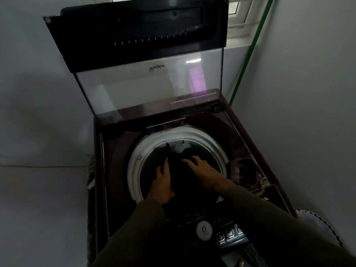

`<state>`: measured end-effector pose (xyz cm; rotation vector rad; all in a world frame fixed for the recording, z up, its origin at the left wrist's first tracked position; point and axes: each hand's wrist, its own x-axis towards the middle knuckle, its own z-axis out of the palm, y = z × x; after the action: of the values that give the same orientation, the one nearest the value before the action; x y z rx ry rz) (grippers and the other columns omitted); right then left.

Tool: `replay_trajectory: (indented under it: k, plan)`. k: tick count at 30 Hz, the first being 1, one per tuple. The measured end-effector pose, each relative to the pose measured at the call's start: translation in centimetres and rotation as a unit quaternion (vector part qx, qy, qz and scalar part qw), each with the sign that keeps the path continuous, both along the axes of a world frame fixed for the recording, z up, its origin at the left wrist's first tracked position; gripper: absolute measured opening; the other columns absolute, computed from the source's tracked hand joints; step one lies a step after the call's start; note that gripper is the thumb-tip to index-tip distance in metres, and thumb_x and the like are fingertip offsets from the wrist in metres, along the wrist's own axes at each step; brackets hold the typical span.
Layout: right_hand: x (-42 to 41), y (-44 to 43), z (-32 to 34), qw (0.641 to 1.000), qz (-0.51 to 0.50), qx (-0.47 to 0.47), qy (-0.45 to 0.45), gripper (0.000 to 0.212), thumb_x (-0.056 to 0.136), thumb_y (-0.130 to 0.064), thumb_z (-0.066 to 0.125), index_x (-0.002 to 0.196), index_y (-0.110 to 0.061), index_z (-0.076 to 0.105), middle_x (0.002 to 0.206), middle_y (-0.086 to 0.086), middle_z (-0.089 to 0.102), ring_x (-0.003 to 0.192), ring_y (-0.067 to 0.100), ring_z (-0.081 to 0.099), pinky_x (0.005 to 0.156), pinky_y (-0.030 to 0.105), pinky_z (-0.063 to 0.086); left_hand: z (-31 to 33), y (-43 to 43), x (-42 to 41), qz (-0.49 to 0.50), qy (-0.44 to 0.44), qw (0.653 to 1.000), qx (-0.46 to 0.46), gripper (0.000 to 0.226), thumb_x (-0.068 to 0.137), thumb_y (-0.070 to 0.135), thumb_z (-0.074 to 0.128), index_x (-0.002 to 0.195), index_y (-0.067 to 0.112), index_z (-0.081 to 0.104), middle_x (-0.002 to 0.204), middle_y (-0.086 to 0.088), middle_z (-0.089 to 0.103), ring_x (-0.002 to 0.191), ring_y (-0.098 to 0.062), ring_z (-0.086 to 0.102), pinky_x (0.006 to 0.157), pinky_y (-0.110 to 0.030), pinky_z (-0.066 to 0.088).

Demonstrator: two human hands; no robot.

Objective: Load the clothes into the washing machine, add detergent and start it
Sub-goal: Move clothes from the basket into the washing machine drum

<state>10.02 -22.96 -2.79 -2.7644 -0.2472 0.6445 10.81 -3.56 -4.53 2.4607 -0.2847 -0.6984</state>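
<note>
A dark top-loading washing machine (pixel 107 170) stands in front of me with its glass lid (pixel 150 85) raised upright. Inside the white drum rim (pixel 134 160) lies dark clothing (pixel 185 182). Both my hands reach into the drum. My left hand (pixel 161 182) lies on the left part of the dark cloth, fingers extended. My right hand (pixel 204 174) rests flat on the cloth with fingers spread. The drum is very dark, so single garments cannot be told apart.
A detergent compartment (pixel 244 170) sits at the right of the drum. The control panel with a round dial (pixel 204 229) and buttons (pixel 230 235) is at the near edge. Grey walls close in on both sides. A green pole (pixel 250 53) leans behind.
</note>
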Motion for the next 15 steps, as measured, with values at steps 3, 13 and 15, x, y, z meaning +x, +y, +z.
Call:
replay_trajectory:
  k: [3,13,15]
  plan:
    - [-0.3,0.1,-1.6,0.999,-0.016,-0.006,0.028,0.086,0.088,-0.018,0.066,0.155,-0.027,0.013,0.155,0.021,0.017,0.127,0.049,0.042,0.104,0.056,0.041,-1.2,-0.5,0.2,-0.042,0.025,0.998,0.046,0.11,0.085,0.026,0.072,0.156,0.025,-0.012,0.159,-0.023,0.0,0.144,-0.043,0.025,0.116,-0.047,0.027]
    - [-1.4,-0.1,-3.8,0.992,-0.055,-0.038,0.104,0.062,0.094,-0.013,0.056,0.149,-0.01,0.028,0.144,0.023,0.031,0.12,0.048,0.049,0.101,0.051,0.043,-5.0,-1.6,-0.5,-0.125,0.083,0.985,0.086,0.117,0.078,0.045,0.077,0.156,0.023,-0.007,0.156,-0.028,-0.011,0.141,-0.051,0.027,0.115,-0.048,0.033]
    - [-1.4,0.0,-3.8,0.991,-0.055,-0.031,0.119,0.049,0.096,-0.011,0.052,0.142,-0.001,0.039,0.144,0.024,0.034,0.122,0.043,0.05,0.103,0.044,0.041,-5.2,-1.6,-0.7,-0.127,0.091,0.985,0.075,0.103,0.085,0.046,0.071,0.157,0.023,0.0,0.158,-0.025,-0.006,0.142,-0.047,0.027,0.115,-0.043,0.033]
